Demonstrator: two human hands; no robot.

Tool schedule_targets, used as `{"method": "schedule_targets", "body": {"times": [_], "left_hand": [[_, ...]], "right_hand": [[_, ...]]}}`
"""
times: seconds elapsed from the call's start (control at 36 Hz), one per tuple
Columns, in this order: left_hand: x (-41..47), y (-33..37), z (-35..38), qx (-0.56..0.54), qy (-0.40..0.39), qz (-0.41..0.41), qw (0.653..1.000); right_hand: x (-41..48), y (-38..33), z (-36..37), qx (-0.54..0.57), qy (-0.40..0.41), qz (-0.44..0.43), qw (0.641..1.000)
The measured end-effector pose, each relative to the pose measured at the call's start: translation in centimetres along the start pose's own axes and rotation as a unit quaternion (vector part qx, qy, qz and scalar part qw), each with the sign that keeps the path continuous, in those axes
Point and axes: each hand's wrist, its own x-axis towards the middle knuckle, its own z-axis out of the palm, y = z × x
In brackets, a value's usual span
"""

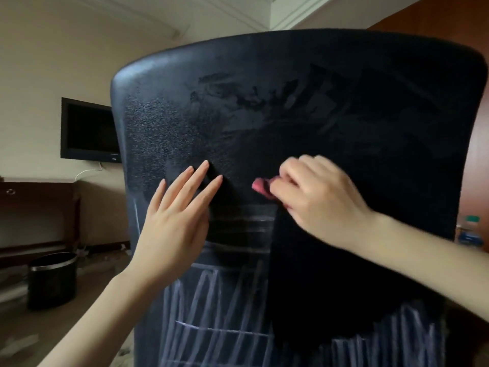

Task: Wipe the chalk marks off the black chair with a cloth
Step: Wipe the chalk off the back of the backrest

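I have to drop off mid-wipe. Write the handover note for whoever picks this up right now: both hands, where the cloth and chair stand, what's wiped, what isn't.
Left hand: open, fingers straight, flat against the black chair back, steadying it.
Right hand: grips the pink cloth, bunched, pressed to the chair back at mid height; the hand is motion-blurred.
Done: the upper half of the back shows only damp smears, and a dark wiped strip runs down under the right hand.
Left: chalk marks at lower left, more along the lower right, and faint horizontal lines just below the left hand's fingers.
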Motion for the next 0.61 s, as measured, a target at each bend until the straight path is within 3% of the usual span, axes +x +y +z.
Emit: {"method": "schedule_targets", "body": {"times": [0.06,0.11,0.17,0.19,0.22,0.25,0.28,0.31,0.33,0.36,0.42,0.47,0.56,0.61], "left_hand": [[0.0,0.0,0.0,-0.005,0.005,-0.001,1.000],[-0.1,-0.1,0.0,-0.007,0.004,-0.007,1.000],[-0.3,-0.3,0.0,-0.010,-0.003,-0.010,1.000],[-0.5,-0.4,0.0,-0.010,-0.007,-0.009,1.000],[-0.7,-0.5,0.0,-0.007,-0.010,-0.007,1.000],[-0.9,-0.7,-0.1,-0.003,-0.012,-0.005,1.000],[-1.1,-0.9,-0.1,0.001,-0.014,-0.004,1.000],[-1.3,-1.2,-0.2,0.006,-0.015,-0.004,1.000],[-1.5,-1.5,-0.4,0.007,-0.014,-0.007,1.000],[-1.6,-1.8,-0.5,0.006,-0.014,-0.010,1.000],[-1.8,-2.2,-0.6,0.001,-0.013,-0.014,1.000],[-1.8,-2.2,-0.4,-0.007,-0.007,-0.014,1.000],[-1.6,-2.1,0.1,-0.029,0.006,-0.013,0.999],[-1.6,-2.2,0.4,-0.036,0.013,-0.012,0.999]], "right_hand": [[0.4,-0.1,0.5,0.005,-0.007,0.014,1.000],[-2.3,-2.7,1.4,0.003,-0.014,-0.045,0.999],[-7.2,-7.0,2.8,0.020,-0.074,-0.084,0.993],[-10.3,-9.0,4.1,0.080,-0.125,-0.108,0.983],[-12.4,-10.5,4.7,0.215,-0.154,-0.110,0.958],[-14.4,-11.8,5.6,0.382,-0.226,-0.069,0.893],[-15.0,-12.3,6.2,0.465,-0.177,-0.124,0.859],[-16.0,-12.4,6.7,0.298,-0.189,-0.189,0.916],[-15.6,-12.2,5.9,0.148,-0.177,-0.286,0.930],[-14.8,-11.8,5.5,0.069,-0.213,-0.280,0.934],[-10.3,-10.0,3.4,0.074,-0.189,-0.169,0.964],[-5.9,-7.2,2.9,0.043,-0.086,-0.107,0.990],[-0.1,-2.7,2.5,0.017,-0.007,-0.047,0.999],[1.6,-1.6,2.4,0.014,0.005,-0.009,1.000]]}}
